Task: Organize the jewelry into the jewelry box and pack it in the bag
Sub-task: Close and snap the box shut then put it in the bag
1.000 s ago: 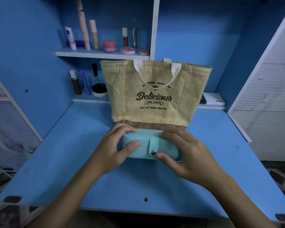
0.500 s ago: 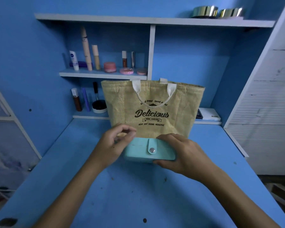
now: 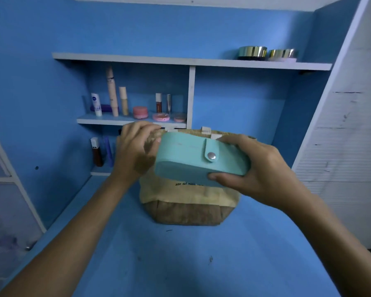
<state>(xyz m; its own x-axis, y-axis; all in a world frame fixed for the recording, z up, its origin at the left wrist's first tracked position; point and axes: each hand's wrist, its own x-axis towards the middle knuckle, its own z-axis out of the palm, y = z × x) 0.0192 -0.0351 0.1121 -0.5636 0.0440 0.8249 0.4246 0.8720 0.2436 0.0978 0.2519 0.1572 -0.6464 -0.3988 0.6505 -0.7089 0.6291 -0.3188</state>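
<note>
Head view: right hand (image 3: pixel 257 170) fingers curl tight around the box (image 3: pixel 199 159); left hand (image 3: pixel 135 148) fingers pinch the bag (image 3: pixel 189 202) top.

A home vanity nook: cosmetics (image 3: pixel 140 112) line the small shelf (image 3: pixel 131 121) above the blue desk (image 3: pixel 180 264).

Bench (image 3: pixel 180 264): bare in front of bag (image 3: pixel 189 211), open to approach. Bag mouth: covered by box (image 3: pixel 186 159), left hand (image 3: pixel 135 151) at its rim. Behind: shelf (image 3: pixel 124 121) crowded with cosmetics (image 3: pixel 140 112).
</note>
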